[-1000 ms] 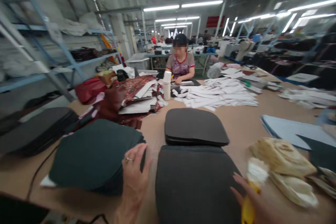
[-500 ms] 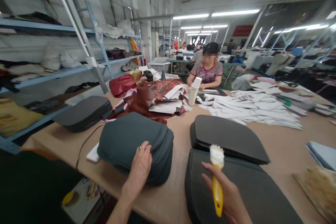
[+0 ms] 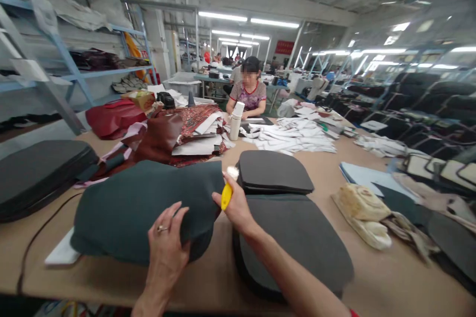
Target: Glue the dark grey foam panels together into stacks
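A stack of dark green leather-like pieces (image 3: 126, 208) lies on the table in front of me. My left hand (image 3: 169, 237), with a ring on one finger, rests on its near side, fingers apart and bent. My right hand (image 3: 238, 208) grips a brush (image 3: 226, 195) with a yellow handle and whitish bristles pointing away from me. Its fingertips touch the raised right edge of the top green piece. Just right of that hand lie two stacks of dark grey rounded panels, a farther one (image 3: 275, 171) and a nearer one (image 3: 293, 242), the nearer partly under my forearm.
A cream, crusted container (image 3: 359, 203) and light blue sheets (image 3: 360, 178) are at the right. White strips (image 3: 293, 133) and a white bottle (image 3: 236, 121) lie farther back, near a seated person (image 3: 248, 89). Dark panels (image 3: 40, 173) and a cable (image 3: 40, 228) are left.
My right hand has moved left with the brush, from above the grey panels to the green stack's right edge. The top green piece now spreads farther right. The view has turned right.
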Tool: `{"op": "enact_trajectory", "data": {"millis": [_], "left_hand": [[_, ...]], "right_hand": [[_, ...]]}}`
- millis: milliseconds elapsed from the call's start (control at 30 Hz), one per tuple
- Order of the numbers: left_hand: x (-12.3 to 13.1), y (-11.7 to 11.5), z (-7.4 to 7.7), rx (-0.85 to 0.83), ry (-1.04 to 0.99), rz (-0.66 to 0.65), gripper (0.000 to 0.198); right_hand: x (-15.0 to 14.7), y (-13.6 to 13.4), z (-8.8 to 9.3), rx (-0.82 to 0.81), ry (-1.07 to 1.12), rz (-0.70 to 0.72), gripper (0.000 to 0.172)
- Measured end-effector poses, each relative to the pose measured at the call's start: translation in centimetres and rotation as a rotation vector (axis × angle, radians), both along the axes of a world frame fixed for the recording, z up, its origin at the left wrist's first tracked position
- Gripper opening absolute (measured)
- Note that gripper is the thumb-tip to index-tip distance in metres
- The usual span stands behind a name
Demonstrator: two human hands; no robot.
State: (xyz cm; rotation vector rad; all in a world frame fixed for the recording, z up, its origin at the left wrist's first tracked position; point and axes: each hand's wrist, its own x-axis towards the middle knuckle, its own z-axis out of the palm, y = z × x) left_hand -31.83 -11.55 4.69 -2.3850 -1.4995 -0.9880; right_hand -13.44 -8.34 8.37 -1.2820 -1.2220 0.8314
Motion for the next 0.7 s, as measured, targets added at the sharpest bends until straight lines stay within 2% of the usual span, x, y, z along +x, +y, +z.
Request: {"op": "enact_trajectory", "data": {"millis": [100, 200, 267, 400, 467, 533, 633, 700], "left_hand": [[-0.7, -0.4, -1.1, -0.045, -0.007, -0.017, 0.039], [1.6, -1.7, -1.9, -0.058, -0.052, -0.158, 0.034], [4.9, -2.9, -2.0, -0.118, -0.046, -0.246, 0.031], [12.4, -5.3, -2.2, -0.370, 0.105, -0.395, 0.032], [15.1, -6.0, -2.5, -0.468, 0.203, -0.418, 0.034], [16.7, -6.5, -2.7, -0.535, 0.293, -0.428, 0.033], [17.6, -7.4, -2.3, -0.617, 0.386, -0.430, 0.034], [17.6, -8.1, -1.4, -0.670, 0.392, -0.419, 0.030]], "right_hand": [[6.6, -2.2, 1.7, -0.011, -0.179, 0.040, 0.061], [14.2, -5.1, 1.8, -0.024, -0.364, -0.042, 0.060], [19.1, -7.3, 0.6, -0.082, -0.469, -0.107, 0.061], [26.9, -11.5, -3.7, -0.247, -0.662, -0.271, 0.066], [29.4, -13.2, -5.9, -0.287, -0.702, -0.337, 0.067], [30.8, -14.3, -7.8, -0.314, -0.709, -0.355, 0.066], [31.7, -15.5, -9.8, -0.340, -0.702, -0.317, 0.062], [32.2, -16.1, -10.1, -0.326, -0.704, -0.282, 0.057]]}}
